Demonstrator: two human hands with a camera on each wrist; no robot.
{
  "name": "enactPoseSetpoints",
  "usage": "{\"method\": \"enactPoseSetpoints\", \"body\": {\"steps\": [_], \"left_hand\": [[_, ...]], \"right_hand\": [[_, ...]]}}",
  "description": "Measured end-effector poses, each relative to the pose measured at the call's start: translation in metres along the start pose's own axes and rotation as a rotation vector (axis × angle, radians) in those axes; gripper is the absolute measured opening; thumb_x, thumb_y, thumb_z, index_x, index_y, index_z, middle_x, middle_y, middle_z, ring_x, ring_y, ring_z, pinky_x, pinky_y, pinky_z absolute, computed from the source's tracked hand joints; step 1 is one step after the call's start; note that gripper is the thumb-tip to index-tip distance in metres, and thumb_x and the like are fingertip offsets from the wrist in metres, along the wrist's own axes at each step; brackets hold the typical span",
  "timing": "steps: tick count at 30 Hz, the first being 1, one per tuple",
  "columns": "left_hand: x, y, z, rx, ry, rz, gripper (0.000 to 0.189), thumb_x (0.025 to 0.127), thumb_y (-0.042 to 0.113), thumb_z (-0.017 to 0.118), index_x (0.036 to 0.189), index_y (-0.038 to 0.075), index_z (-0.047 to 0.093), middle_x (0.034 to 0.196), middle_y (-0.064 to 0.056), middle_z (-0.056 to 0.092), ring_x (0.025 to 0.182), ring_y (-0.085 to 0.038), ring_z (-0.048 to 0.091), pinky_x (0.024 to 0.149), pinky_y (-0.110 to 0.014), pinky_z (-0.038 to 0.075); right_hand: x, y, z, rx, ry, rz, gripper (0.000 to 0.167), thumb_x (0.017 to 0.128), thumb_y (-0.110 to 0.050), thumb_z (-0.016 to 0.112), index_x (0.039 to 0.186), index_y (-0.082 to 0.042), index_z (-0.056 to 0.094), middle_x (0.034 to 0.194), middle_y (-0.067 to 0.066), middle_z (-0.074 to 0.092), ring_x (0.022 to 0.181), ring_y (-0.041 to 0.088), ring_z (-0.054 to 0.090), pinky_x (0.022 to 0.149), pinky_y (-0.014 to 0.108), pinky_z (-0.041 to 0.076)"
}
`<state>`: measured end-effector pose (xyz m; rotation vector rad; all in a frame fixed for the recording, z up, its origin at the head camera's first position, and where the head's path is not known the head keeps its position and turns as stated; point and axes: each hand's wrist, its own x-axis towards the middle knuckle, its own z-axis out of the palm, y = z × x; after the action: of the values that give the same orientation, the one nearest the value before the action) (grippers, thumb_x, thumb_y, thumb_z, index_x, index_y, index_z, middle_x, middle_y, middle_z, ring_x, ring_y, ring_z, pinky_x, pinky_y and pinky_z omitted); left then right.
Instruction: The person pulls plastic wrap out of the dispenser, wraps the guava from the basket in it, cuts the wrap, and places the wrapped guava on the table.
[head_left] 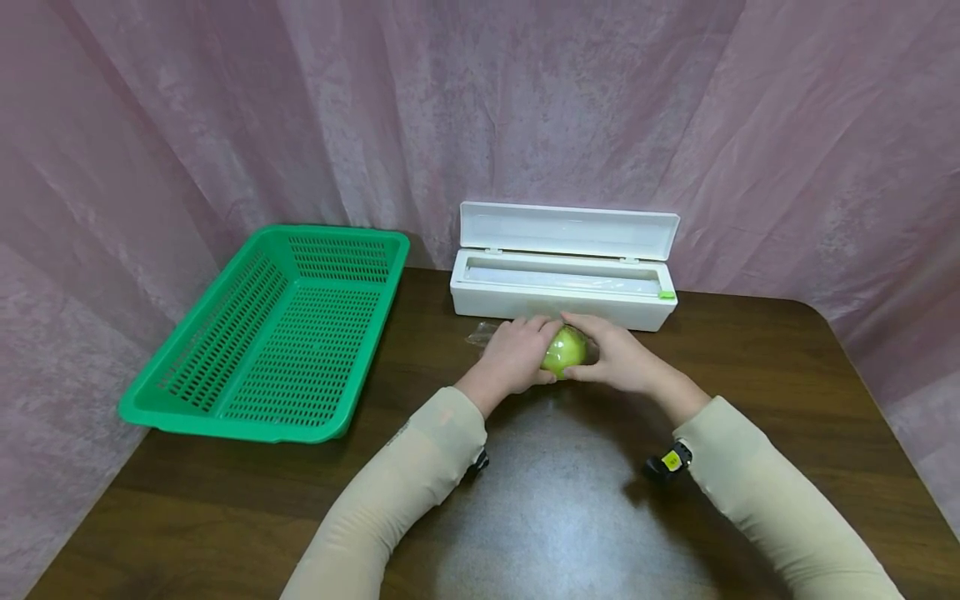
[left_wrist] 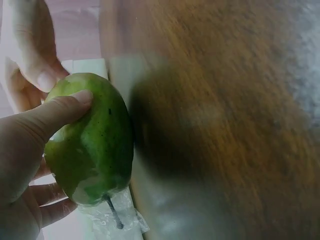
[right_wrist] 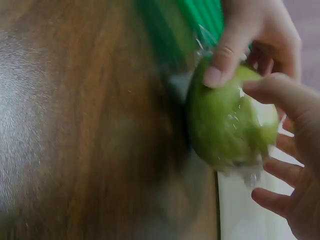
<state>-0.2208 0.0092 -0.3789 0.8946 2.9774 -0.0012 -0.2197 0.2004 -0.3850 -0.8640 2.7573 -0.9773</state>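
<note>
A green pear [head_left: 564, 352] is wrapped in clear plastic film [head_left: 482, 333] and held between both hands just above the dark wooden table. My left hand [head_left: 513, 354] grips it from the left, thumb on its near side and fingers around the far side. From the right, my right hand [head_left: 618, 354] holds it between thumb and curved fingers. In the left wrist view the pear's dark stem [left_wrist: 114, 212] sticks out beside crinkled film. Film also bunches at the pear's lower end in the right wrist view, near the fingers of my right hand [right_wrist: 295, 150].
Right behind the hands stands a long white film dispenser box [head_left: 562, 310], its lid [head_left: 568, 231] raised and a roll inside. A green slotted basket [head_left: 365, 367] sits at the left of the table. Pink curtains [head_left: 480, 100] hang behind and at the sides.
</note>
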Motion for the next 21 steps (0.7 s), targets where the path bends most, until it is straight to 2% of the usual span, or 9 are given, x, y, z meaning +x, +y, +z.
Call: {"method": "enactPoseSetpoints", "body": {"steps": [4,6,9,11,17,21], "left_hand": [[-0.002,-0.003,0.005,-0.11,0.007,-0.01,0.097,0.078,0.049,0.073,0.149,0.008,0.022,0.143,-0.006,0.046,0.122,-0.022,0.052,0.099,-0.038,0.044],[-0.004,-0.007,0.006,-0.19,0.009,-0.002,0.099,0.076,0.044,0.076,0.15,0.008,0.021,0.146,-0.008,0.043,0.126,-0.022,0.049,0.102,-0.039,0.042],[-0.008,-0.014,0.007,-0.239,0.01,0.004,0.098,0.075,0.039,0.079,0.15,0.008,0.023,0.152,-0.01,0.035,0.134,-0.023,0.041,0.107,-0.042,0.038],[-0.01,-0.02,0.007,-0.241,0.006,-0.01,0.094,0.076,0.037,0.079,0.149,0.009,0.026,0.152,-0.009,0.034,0.135,-0.023,0.04,0.108,-0.044,0.037],[-0.013,-0.035,0.01,-0.207,-0.046,-0.066,0.079,0.082,0.035,0.074,0.147,0.013,0.034,0.142,-0.002,0.049,0.125,-0.022,0.05,0.098,-0.045,0.041],[-0.012,-0.042,0.01,-0.189,-0.083,-0.109,0.073,0.086,0.035,0.069,0.147,0.016,0.034,0.141,-0.002,0.05,0.124,-0.025,0.05,0.096,-0.048,0.04]], "right_hand": [[0.001,-0.007,0.006,-0.148,-0.011,-0.018,0.087,0.076,-0.032,0.079,0.145,0.0,0.035,0.139,0.018,0.047,0.125,0.03,0.047,0.102,0.046,0.041],[0.0,-0.008,0.008,-0.179,-0.009,-0.008,0.084,0.076,-0.031,0.079,0.143,-0.001,0.039,0.136,0.017,0.049,0.122,0.029,0.049,0.1,0.045,0.043],[-0.001,-0.009,0.007,-0.19,0.004,0.006,0.081,0.075,-0.029,0.081,0.141,-0.001,0.042,0.133,0.016,0.052,0.119,0.029,0.052,0.097,0.045,0.045],[0.0,-0.01,0.005,-0.191,0.004,0.011,0.081,0.075,-0.029,0.081,0.14,-0.002,0.043,0.132,0.016,0.052,0.118,0.029,0.053,0.096,0.045,0.046],[0.002,-0.011,0.003,-0.186,-0.008,0.014,0.081,0.075,-0.029,0.081,0.14,-0.001,0.042,0.133,0.018,0.051,0.119,0.032,0.052,0.098,0.047,0.044],[0.004,-0.012,0.003,-0.174,-0.006,0.021,0.081,0.075,-0.028,0.081,0.141,-0.001,0.042,0.132,0.018,0.051,0.119,0.032,0.052,0.098,0.048,0.044]]}}
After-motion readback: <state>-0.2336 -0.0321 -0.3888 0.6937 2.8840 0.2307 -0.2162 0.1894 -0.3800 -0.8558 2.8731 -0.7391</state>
